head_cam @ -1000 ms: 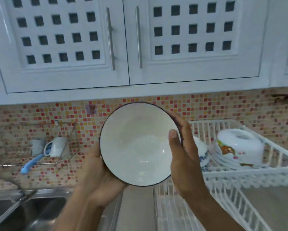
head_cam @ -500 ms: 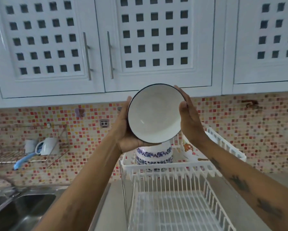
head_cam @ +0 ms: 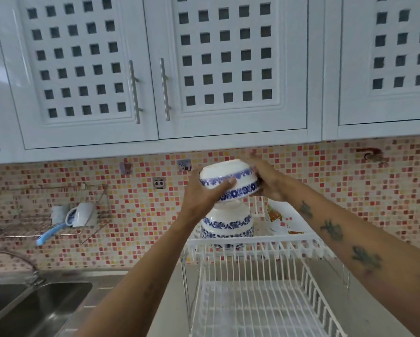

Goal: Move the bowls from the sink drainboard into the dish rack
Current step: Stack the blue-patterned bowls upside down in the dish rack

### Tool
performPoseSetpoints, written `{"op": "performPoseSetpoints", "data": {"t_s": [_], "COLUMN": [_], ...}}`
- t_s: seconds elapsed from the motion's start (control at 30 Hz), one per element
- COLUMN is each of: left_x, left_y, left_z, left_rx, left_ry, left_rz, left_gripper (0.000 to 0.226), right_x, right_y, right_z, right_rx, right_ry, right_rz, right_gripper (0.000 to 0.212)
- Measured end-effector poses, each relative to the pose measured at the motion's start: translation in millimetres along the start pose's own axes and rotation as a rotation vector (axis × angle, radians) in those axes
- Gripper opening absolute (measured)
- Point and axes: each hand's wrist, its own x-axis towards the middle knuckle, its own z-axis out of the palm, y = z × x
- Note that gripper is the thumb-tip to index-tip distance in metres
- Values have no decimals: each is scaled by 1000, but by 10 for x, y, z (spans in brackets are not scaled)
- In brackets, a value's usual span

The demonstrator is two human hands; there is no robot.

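Note:
I hold a white bowl (head_cam: 231, 181) with blue flower bands upside down, slightly tilted, between both hands. My left hand (head_cam: 201, 193) grips its near left side, my right hand (head_cam: 267, 181) its right side. The bowl hovers just above a stack of matching upturned bowls (head_cam: 227, 226) standing in the upper tier of the white wire dish rack (head_cam: 252, 246). Whether the held bowl touches the stack I cannot tell.
White plates with orange print (head_cam: 279, 220) lean in the upper tier to the right of the stack. The rack's lower tier (head_cam: 257, 310) holds nothing. A steel sink (head_cam: 34, 310) and tap (head_cam: 31, 271) lie at lower left. A mug and a blue brush (head_cam: 51, 233) sit on a wall shelf.
The bowl was facing me with its inside showing. It has been turned upside down, moved farther away and lowered over the stack in the rack. The view has also shifted up.

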Motion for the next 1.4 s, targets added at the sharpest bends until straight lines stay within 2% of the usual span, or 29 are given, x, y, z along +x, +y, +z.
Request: {"op": "performPoseSetpoints", "data": {"t_s": [0.13, 0.27, 0.43, 0.53, 0.7, 0.97, 1.13, 1.2, 1.3, 1.4], "left_x": [-39, 10, 101, 131, 153, 176, 188, 216, 229, 257], "left_y": [-119, -312, -610, -767, -948, -1050, -1052, -1090, -1078, -1074], "left_z": [20, 49, 53, 38, 37, 38, 38, 51, 71, 77], "left_rx": [150, 153, 204, 217, 198, 226, 138, 97, 13, -104], "left_ry": [-44, -126, -175, -212, -298, -283, -268, -255, -232, -212], "left_rz": [2, -29, -134, -169, -195, -198, -266, -311, -393, -507], "left_gripper": [60, 56, 98, 111, 113, 138, 130, 116, 77, 77], "right_x": [104, 184, 269, 326, 382, 363, 372, 383, 392, 388], "right_y": [183, 402, 625, 739, 841, 856, 874, 877, 896, 931], "right_z": [115, 201, 255, 272, 296, 305, 308, 300, 298, 293], "right_rx": [3, 52, 119, 94, 21, 58, 51, 56, 46, -2], "right_ry": [29, 141, 211, 235, 206, 136, 126, 117, 123, 129], "right_rz": [21, 55, 99, 105, 144, 162, 150, 150, 158, 165], "right_gripper": [53, 54, 54, 56, 57, 43, 44, 46, 49, 48]}}
